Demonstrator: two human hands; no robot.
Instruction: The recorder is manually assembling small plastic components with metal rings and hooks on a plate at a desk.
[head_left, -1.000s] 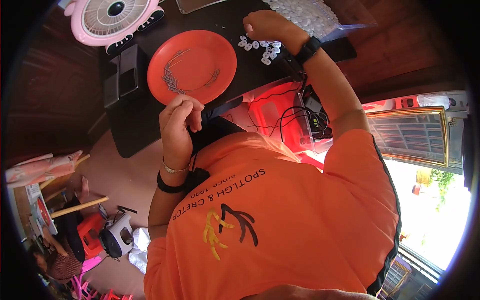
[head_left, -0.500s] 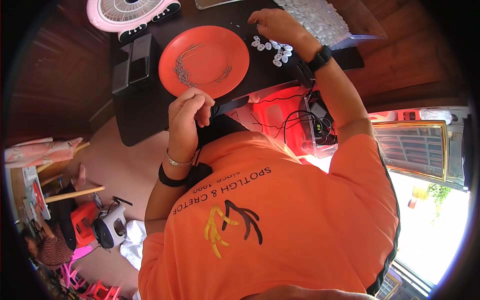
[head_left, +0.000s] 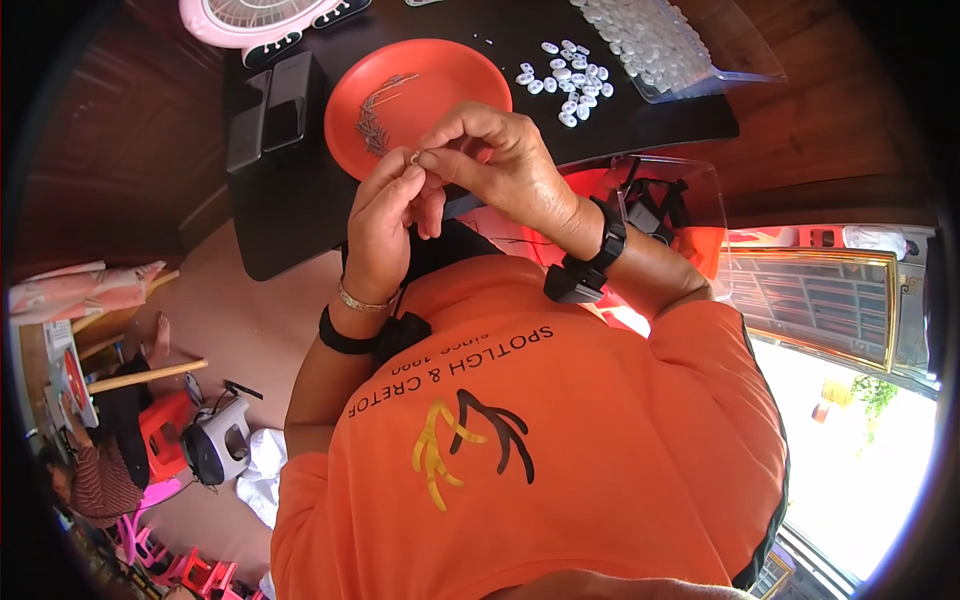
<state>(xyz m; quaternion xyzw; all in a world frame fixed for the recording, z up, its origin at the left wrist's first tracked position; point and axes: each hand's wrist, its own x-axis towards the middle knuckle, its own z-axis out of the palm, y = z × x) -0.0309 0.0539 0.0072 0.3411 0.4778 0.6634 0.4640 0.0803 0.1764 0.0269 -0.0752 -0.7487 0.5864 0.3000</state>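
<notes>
My left hand [head_left: 385, 220] and my right hand [head_left: 505, 170] meet at the near edge of a round orange-red plate [head_left: 475, 75]. Their thumbs and fingertips are pinched together around something small and pale that I cannot make out. On the plate lies a curved heap of thin grey metal pins [head_left: 373, 130], which look like small screws or nails. Right of the plate, small white oval pieces [head_left: 570, 85] with dark marks or holes are scattered on the dark table [head_left: 290, 205].
A clear plastic tray [head_left: 735, 65] full of whitish translucent pieces stands at the far right. Two dark phone-like boxes [head_left: 285, 105] lie left of the plate, near a pink fan [head_left: 255, 15]. Beneath the table's right edge is a clear bin [head_left: 700, 200]. Another person [head_left: 110, 470] sits at the lower left.
My right hand has come back from beyond the white oval pieces, toward me and left, to join my left hand at the plate. My left hand has shifted slightly and pinches with it.
</notes>
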